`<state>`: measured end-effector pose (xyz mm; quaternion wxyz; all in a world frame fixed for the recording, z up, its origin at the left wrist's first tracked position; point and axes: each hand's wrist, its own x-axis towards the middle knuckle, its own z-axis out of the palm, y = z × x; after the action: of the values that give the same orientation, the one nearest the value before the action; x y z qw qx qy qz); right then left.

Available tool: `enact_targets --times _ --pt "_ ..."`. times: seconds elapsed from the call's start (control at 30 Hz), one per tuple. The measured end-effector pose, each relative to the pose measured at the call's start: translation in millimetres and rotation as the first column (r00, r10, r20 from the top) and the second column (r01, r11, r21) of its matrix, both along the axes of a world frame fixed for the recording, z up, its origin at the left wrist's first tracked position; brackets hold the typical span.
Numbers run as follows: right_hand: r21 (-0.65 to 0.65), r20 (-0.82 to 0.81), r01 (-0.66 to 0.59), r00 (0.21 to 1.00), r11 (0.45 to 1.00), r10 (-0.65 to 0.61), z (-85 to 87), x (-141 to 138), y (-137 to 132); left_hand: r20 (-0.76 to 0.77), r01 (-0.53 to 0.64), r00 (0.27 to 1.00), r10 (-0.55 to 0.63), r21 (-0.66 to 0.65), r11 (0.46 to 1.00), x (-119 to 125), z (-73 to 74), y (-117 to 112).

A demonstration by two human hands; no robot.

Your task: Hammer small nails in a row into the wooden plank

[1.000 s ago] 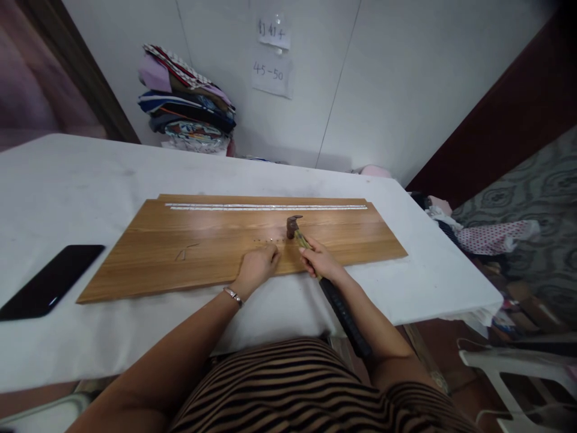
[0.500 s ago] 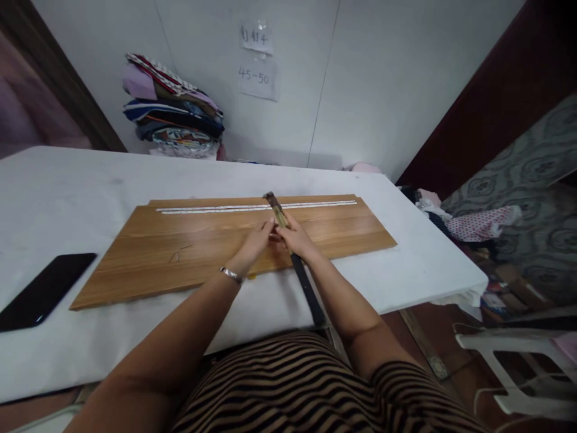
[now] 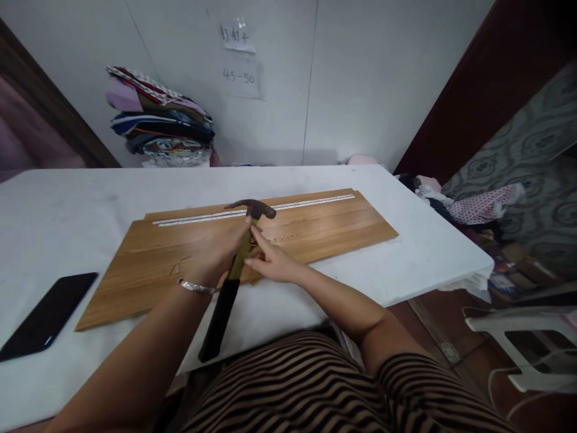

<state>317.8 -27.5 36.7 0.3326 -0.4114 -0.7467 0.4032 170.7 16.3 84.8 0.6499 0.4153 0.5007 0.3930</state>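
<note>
A long wooden board [image 3: 342,225] lies on the white table [image 3: 67,204]. Along its far edge runs a thin silvery strip [image 3: 315,201]. A short row of small nails [image 3: 282,238] stands in the board. My left hand [image 3: 219,249], with a bracelet on its wrist, is wrapped round the yellow neck of a claw hammer [image 3: 252,208]. The hammer's black grip [image 3: 219,328] hangs toward my lap. My right hand [image 3: 273,263] lies just right of the handle, fingers stretched out and touching it.
A black phone [image 3: 45,316] lies on the table at the left. Folded fabrics [image 3: 157,126] are stacked against the back wall below two paper notes [image 3: 241,75]. Clothes [image 3: 478,210] and a white plastic chair [image 3: 518,343] fill the floor to the right.
The hammer was in my right hand with its head on the board by the nails. It has swung up and over, and my left hand now grips it while the right opens beside it.
</note>
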Motion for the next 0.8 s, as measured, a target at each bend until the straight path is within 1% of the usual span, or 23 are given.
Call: enact_targets --times 0.03,0.07,0.13,0.17,0.2,0.23,0.3,0.37,0.4,0.43,0.5,0.53,0.63,0.8 --pt "-0.010 0.020 -0.003 1.000 1.000 0.003 -6.0 11.2 0.5 -0.013 0.002 1.000 -0.003 -0.030 1.000 -2.8 0.6 -2.3" --pt "-0.004 0.047 0.041 0.998 0.999 -0.041 -11.5 25.4 2.4 -0.019 0.006 1.000 -0.008 -0.064 0.998 -5.9 1.7 -3.7" --pt "0.036 0.131 0.225 0.965 0.974 -0.227 -18.8 61.6 11.1 -0.011 0.031 0.999 -0.032 -0.129 0.991 -11.3 4.9 -4.8" --pt "0.067 0.205 0.324 0.921 0.944 -0.330 -20.2 82.1 17.9 0.003 0.046 0.999 -0.046 -0.156 0.987 -13.0 6.8 -5.0" --pt "0.116 0.293 0.418 0.853 0.901 -0.433 -20.1 103.2 25.9 0.018 0.062 0.998 -0.060 -0.176 0.982 -13.4 8.7 -5.3" --pt "0.168 0.385 0.475 0.775 0.864 -0.501 -19.0 123.9 34.7 0.032 0.073 0.997 -0.068 -0.191 0.979 -12.6 10.4 -5.8" --pt "0.235 0.532 0.554 0.614 0.799 -0.583 -16.0 160.4 52.2 0.054 0.094 0.995 -0.084 -0.208 0.974 -7.5 13.1 -7.3" --pt "0.278 0.630 0.620 0.459 0.733 -0.627 -16.1 187.2 65.8 0.059 0.119 0.992 -0.109 -0.213 0.970 0.3 13.9 -9.1" --pt "0.283 0.673 0.653 0.387 0.703 -0.631 -18.3 196.5 70.4 0.056 0.134 0.991 -0.124 -0.210 0.968 4.4 13.3 -9.9" --pt "0.276 0.710 0.680 0.332 0.679 -0.621 -21.9 203.4 73.5 0.049 0.148 0.989 -0.141 -0.206 0.967 8.1 12.1 -10.5" --pt "0.255 0.756 0.706 0.280 0.660 -0.592 -31.9 211.4 76.1 0.029 0.175 0.985 -0.172 -0.196 0.965 14.3 8.1 -10.7" --pt "0.252 0.767 0.706 0.271 0.661 -0.582 -37.2 213.5 76.4 0.015 0.185 0.983 -0.185 -0.192 0.964 16.6 5.5 -10.3" --pt "0.274 0.758 0.692 0.273 0.668 -0.593 -48.9 216.6 76.2 -0.032 0.201 0.977 -0.210 -0.177 0.963 21.3 -2.2 -7.5" --pt "0.306 0.720 0.691 0.281 0.655 -0.634 -53.9 219.6 77.5 -0.078 0.203 0.973 -0.216 -0.151 0.968 25.8 -12.5 -2.0"
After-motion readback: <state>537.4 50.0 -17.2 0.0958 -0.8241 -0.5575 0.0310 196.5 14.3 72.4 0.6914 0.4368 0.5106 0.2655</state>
